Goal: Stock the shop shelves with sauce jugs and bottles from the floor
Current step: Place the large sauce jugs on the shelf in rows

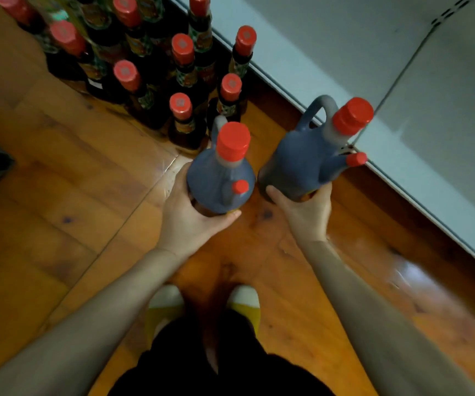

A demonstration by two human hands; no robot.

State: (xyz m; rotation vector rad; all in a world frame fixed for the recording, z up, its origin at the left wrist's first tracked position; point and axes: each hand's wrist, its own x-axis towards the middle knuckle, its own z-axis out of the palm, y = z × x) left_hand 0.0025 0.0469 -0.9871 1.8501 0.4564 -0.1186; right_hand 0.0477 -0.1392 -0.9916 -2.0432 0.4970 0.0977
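Nearest: two yellow-and-white slippers (164, 304) on the wood floor (59, 181), both forearms reaching out over them.

Left hand (193, 215) is curled round the lower body of the left jug (216, 178), thumb across its near side. That jug is about upright, red cap up.

Right hand (304, 215) cups the lower body of the right jug (296, 164), thumb on the near-left. That jug's long axis tilts far-right.

Key relation: the grey shelf (402, 81) lies right and far of both hands. The right hand and its jug are nearer, its cap already overlapping the shelf edge in view. I'd expect the right jug to go in first.

Far left: a cluster of red-capped bottles (182, 107) stands on the floor. Labels are colourful but blurred, so no brand is readable. The cap-top marks are also illegible.
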